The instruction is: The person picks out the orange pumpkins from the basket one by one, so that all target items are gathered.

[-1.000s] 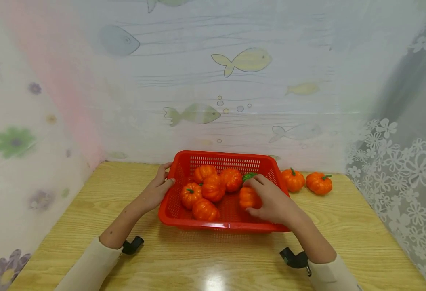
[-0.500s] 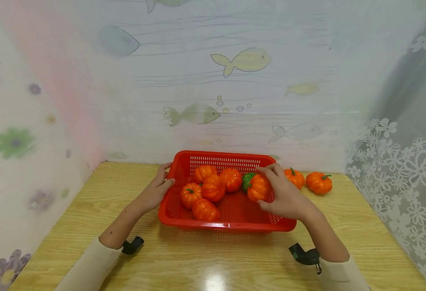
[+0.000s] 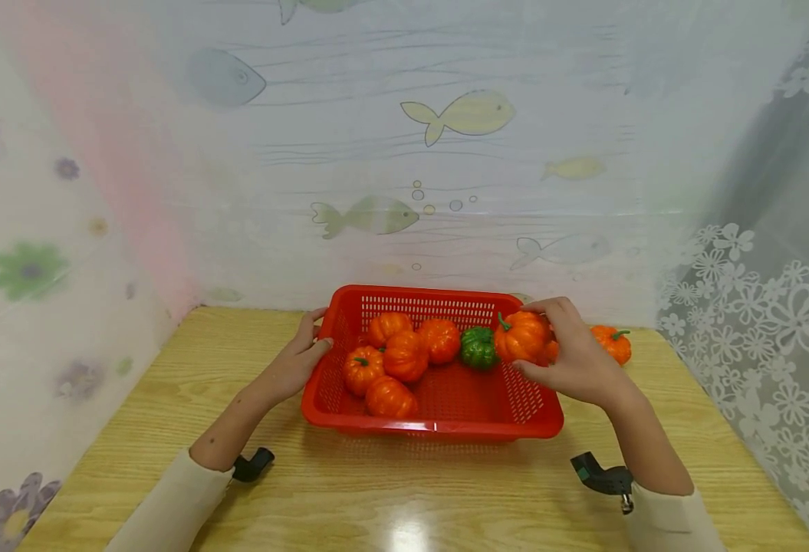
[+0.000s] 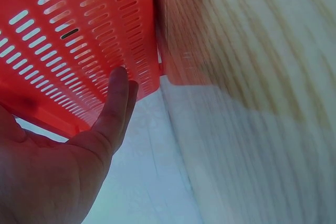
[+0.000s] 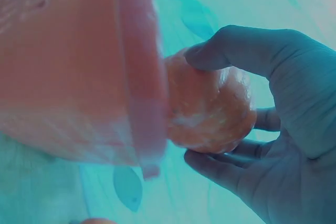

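Observation:
A red plastic basket (image 3: 439, 426) with slotted walls stands on the table. My left hand (image 3: 292, 364) holds its left rim, thumb on top and straight fingers (image 4: 113, 103) against the outer wall. Above the right rim, my right hand (image 3: 580, 360) grips an orange pumpkin (image 3: 520, 337) with a green stem, thumb and fingers on opposite sides. In the right wrist view, the rim covers part of this pumpkin (image 5: 210, 108). Inside the basket, several orange pumpkins (image 3: 406, 356) are grouped at the left and back, with a green pumpkin (image 3: 478, 348) right of them.
Right of the basket, another orange pumpkin (image 3: 613, 343) rests on the wooden table (image 3: 349, 491). A further one is mostly hidden behind my right hand. A fish-patterned curtain (image 3: 363, 153) hangs along the table's back edge.
My right hand has lifted the orange pumpkin from inside the basket up and rightward to the right rim. The green pumpkin has come into full view. My left hand has stayed put.

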